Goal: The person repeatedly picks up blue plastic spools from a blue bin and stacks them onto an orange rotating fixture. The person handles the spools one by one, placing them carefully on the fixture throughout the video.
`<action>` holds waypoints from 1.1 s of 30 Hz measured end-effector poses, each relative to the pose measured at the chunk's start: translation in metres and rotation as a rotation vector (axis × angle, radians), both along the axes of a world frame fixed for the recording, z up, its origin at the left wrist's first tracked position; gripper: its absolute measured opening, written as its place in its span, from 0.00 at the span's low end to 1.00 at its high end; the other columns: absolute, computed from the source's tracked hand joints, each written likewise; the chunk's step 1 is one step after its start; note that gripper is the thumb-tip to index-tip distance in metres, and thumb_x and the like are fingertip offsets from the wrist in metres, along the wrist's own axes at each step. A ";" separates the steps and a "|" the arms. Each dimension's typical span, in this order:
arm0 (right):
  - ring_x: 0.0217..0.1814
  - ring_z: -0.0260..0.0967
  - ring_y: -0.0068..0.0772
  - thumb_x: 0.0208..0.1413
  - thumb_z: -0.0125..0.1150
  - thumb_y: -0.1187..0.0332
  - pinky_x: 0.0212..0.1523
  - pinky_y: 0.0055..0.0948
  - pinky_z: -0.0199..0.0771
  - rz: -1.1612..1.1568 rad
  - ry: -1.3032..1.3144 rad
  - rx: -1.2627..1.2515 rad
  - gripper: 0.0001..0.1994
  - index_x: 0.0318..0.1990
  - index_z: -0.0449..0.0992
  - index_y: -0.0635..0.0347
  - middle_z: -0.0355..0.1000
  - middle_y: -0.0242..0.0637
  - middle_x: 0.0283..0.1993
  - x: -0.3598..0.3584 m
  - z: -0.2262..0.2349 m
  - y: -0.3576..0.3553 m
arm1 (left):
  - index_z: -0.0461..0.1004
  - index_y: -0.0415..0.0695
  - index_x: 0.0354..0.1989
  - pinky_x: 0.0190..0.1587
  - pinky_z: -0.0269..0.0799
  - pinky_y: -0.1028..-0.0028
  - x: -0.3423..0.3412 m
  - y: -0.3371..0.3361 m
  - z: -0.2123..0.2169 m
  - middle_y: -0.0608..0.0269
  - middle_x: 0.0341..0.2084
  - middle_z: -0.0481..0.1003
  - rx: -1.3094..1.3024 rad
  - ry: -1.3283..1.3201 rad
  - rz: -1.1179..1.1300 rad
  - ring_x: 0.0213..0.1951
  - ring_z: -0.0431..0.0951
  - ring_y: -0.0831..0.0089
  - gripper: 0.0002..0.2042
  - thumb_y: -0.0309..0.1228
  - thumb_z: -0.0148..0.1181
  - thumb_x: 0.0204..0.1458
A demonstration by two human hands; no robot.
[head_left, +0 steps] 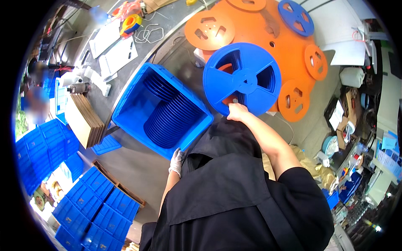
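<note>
My bare right hand (pixel 238 111) is closed on the near edge of a large blue reel (pixel 245 85). Its windows show more blue layers underneath, like a stack, on an orange disc-shaped turntable (pixel 271 38). On my left, my gloved left hand (pixel 176 162) holds the near rim of a blue plastic crate (pixel 205 121), its fingers partly hidden. Inside the crate, a row of thin blue reels (pixel 173 119) stands on edge, packed close together. A shorter group of them leans at the far side.
Orange discs (pixel 209 30) and another blue reel (pixel 296 17) sit around the turntable. Beyond the crate, a grey table (pixel 165 21) carries papers, a tape roll (pixel 130 25) and a white cable. Blue crates (pixel 102 205) are stacked at lower left, near brown boards (pixel 83 120).
</note>
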State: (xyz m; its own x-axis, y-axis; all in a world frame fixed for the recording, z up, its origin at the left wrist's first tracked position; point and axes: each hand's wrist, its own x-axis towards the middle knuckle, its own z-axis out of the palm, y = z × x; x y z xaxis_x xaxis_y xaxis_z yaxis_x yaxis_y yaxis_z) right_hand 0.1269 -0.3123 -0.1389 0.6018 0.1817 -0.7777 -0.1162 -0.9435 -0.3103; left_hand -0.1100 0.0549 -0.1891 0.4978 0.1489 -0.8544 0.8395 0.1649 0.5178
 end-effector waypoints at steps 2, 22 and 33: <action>0.47 0.75 0.47 0.37 0.64 0.65 0.46 0.41 0.75 -0.078 -0.268 0.146 0.25 0.49 0.76 0.59 0.77 0.49 0.41 0.016 0.029 -0.003 | 0.63 0.43 0.62 0.51 0.70 0.71 0.007 -0.006 0.004 0.59 0.44 0.72 -0.054 0.005 0.089 0.44 0.75 0.67 0.24 0.36 0.56 0.58; 0.20 0.59 0.21 0.57 0.60 0.59 0.30 0.27 0.65 -0.536 0.670 2.222 0.14 0.37 0.63 0.57 0.61 0.25 0.20 -0.035 0.224 0.009 | 0.60 0.39 0.64 0.65 0.54 0.71 0.178 0.020 0.228 0.52 0.61 0.64 0.411 -0.836 0.354 0.64 0.61 0.64 0.25 0.42 0.47 0.63; 0.22 0.64 0.25 0.54 0.61 0.56 0.36 0.33 0.69 -0.417 0.682 2.138 0.16 0.34 0.63 0.56 0.64 0.30 0.22 -0.059 0.223 0.002 | 0.71 0.47 0.55 0.67 0.50 0.54 0.178 -0.156 0.309 0.52 0.59 0.65 0.681 -1.570 -0.711 0.62 0.63 0.59 0.28 0.44 0.60 0.43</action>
State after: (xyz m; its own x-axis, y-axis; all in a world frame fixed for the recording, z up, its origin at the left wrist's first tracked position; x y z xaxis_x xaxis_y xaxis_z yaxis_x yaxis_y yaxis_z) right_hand 0.0683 -0.3103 0.0845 0.6332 0.7249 0.2713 -0.6419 0.6877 -0.3392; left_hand 0.0684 -0.1008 0.1196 0.7919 -0.3403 0.5070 -0.6087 -0.5055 0.6115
